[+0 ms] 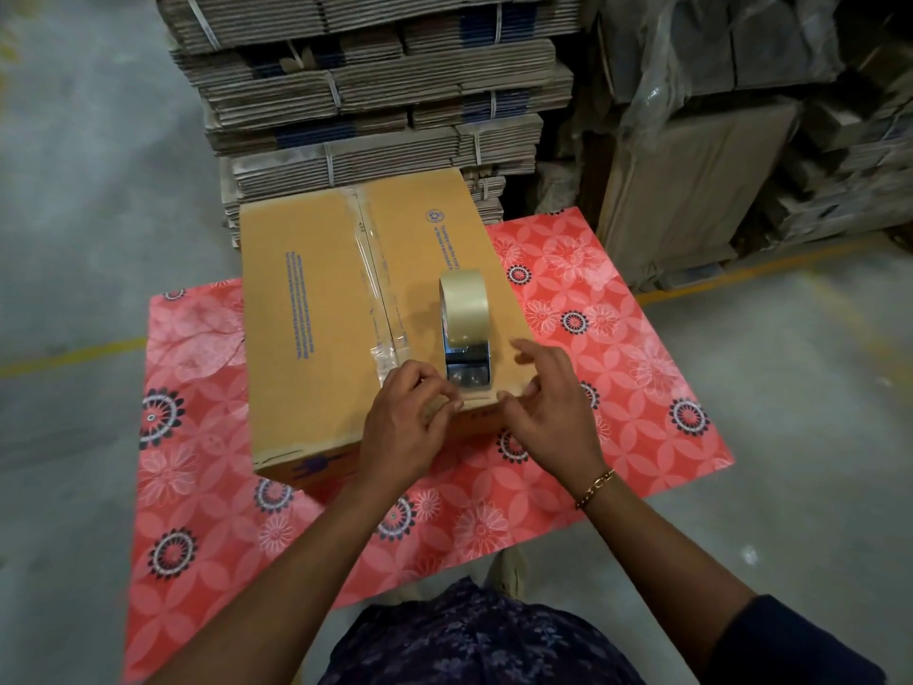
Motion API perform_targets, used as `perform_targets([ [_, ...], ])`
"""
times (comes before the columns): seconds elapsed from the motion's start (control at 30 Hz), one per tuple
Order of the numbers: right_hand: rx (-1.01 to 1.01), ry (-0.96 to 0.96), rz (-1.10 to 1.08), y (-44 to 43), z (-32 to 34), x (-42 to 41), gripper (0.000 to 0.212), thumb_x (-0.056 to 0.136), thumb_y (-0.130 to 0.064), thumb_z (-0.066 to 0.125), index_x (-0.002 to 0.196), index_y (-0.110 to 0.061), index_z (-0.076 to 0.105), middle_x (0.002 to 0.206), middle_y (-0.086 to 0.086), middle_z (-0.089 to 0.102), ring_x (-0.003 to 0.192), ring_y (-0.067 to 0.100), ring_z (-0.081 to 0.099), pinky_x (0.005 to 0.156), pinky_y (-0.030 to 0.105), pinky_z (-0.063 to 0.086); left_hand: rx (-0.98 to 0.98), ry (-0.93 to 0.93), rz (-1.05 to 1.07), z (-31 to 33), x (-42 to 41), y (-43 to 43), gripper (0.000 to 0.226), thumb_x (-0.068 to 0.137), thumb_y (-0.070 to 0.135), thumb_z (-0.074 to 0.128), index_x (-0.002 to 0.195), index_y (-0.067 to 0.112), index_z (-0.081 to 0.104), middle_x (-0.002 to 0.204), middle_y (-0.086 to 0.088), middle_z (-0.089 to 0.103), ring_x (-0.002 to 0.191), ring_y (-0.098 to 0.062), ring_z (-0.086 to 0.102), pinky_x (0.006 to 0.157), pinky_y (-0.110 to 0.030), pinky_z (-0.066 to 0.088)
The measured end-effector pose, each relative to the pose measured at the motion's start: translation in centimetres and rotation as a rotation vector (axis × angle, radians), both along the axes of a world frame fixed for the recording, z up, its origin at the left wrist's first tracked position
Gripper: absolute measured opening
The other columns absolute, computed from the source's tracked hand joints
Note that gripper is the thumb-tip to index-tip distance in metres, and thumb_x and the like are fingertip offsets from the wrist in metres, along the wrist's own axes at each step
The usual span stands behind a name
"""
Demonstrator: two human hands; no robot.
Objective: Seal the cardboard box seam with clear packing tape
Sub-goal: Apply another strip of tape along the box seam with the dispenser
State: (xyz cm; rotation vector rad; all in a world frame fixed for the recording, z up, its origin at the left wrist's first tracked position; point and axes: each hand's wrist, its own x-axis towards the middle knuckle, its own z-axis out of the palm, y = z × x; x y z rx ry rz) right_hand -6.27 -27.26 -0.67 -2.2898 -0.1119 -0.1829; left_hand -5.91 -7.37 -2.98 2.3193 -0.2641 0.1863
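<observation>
Both my hands work at the near edge of the cardboard box (346, 313), which sits on the red flowered bench (593, 299) toward its far side. My left hand (402, 427) pinches the clear tape (370, 269) end; my right hand (548, 407) hovers with its grip released beside the tape dispenser (464, 328). Bundled flat cartons (375, 91) stand beyond on the concrete floor (89, 190).

The upright clear-tape dispenser (464, 328) blocks the brown cardboard box's (321, 309) right top. The left top lies open. Stacked flat cartons (375, 91) seem close behind.
</observation>
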Motion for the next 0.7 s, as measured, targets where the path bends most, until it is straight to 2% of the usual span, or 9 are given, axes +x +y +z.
perform_targets([
  [0.07,0.05,0.124,0.04,-0.3,-0.6,0.1,0.049,0.08,-0.021,0.067,0.127,-0.033,0.056,0.105,-0.012,0.06,0.068,0.011,0.062,0.066,0.042,0.056,-0.044,0.031,0.012,0.1,-0.1,0.0,0.008,0.088,0.027,0.069,0.091,0.02,0.071,0.101,0.005,0.053,0.101,-0.013,0.053,0.082,-0.035,0.048],
  [0.17,0.147,0.22,0.118,0.0,-1.1,-0.1,0.036,0.086,-0.016,0.073,0.118,-0.028,0.063,0.092,-0.007,0.066,0.063,0.014,0.061,0.064,0.037,0.055,-0.056,0.054,0.014,0.4,0.0,0.0,0.01,0.087,0.029,0.069,0.091,0.02,0.071,0.101,0.007,0.052,0.101,-0.012,0.052,0.082,-0.033,0.047],
  [0.27,0.227,0.232,0.097,0.3,-1.2,0.0,0.016,0.09,-0.014,0.072,0.104,-0.021,0.069,0.083,-0.007,0.068,0.065,0.02,0.061,0.062,0.035,0.051,-0.053,0.077,-0.007,0.6,0.2,0.2,0.011,0.087,0.03,0.069,0.091,0.02,0.072,0.099,0.007,0.051,0.1,-0.013,0.052,0.081,-0.033,0.047],
  [0.33,0.22,0.217,0.08,0.5,-1.3,0.1,0.005,0.093,-0.015,0.07,0.096,-0.02,0.071,0.081,-0.012,0.067,0.069,0.007,0.061,0.062,0.026,0.049,-0.054,0.098,-0.027,0.6,0.5,0.4,0.011,0.085,0.031,0.07,0.091,0.022,0.072,0.097,0.008,0.051,0.099,-0.013,0.053,0.081,-0.033,0.047],
  [0.47,0.282,0.245,0.049,0.5,-1.3,0.5,0.005,0.093,-0.015,0.07,0.089,-0.016,0.071,0.079,-0.013,0.067,0.067,0.001,0.058,0.062,0.021,0.046,-0.179,0.215,-0.008,0.7,0.9,0.5,0.014,0.082,0.036,0.073,0.09,0.024,0.076,0.096,0.006,0.056,0.095,-0.013,0.057,0.08,-0.029,0.047],
  [0.57,0.364,0.334,0.021,0.6,-1.0,0.9,0.006,0.092,-0.013,0.071,0.086,-0.015,0.071,0.068,-0.016,0.066,0.06,-0.001,0.06,0.057,0.015,0.045,-0.315,0.339,0.04,1.2,1.2,0.3,0.004,0.086,0.031,0.076,0.082,0.032,0.075,0.094,0.002,0.066,0.086,-0.012,0.063,0.077,-0.031,0.049],
  [0.63,0.451,0.394,0.003,0.7,-0.9,1.1,0.005,0.092,-0.007,0.07,0.087,-0.008,0.07,0.067,-0.011,0.065,0.056,0.001,0.062,0.05,0.014,0.045,-0.36,0.411,0.08,1.3,1.4,0.2,0.014,0.087,0.027,0.077,0.078,0.037,0.073,0.091,0.004,0.072,0.082,-0.009,0.065,0.075,-0.028,0.049],
  [0.7,0.514,0.434,-0.018,0.9,-0.5,1.4,0.004,0.091,-0.002,0.068,0.088,0.0,0.07,0.07,0.002,0.065,0.053,0.004,0.062,0.048,0.015,0.046,-0.407,0.495,0.133,1.6,1.6,-0.1,0.013,0.087,0.026,0.078,0.076,0.033,0.075,0.082,0.009,0.074,0.077,-0.005,0.066,0.072,-0.024,0.048],
])
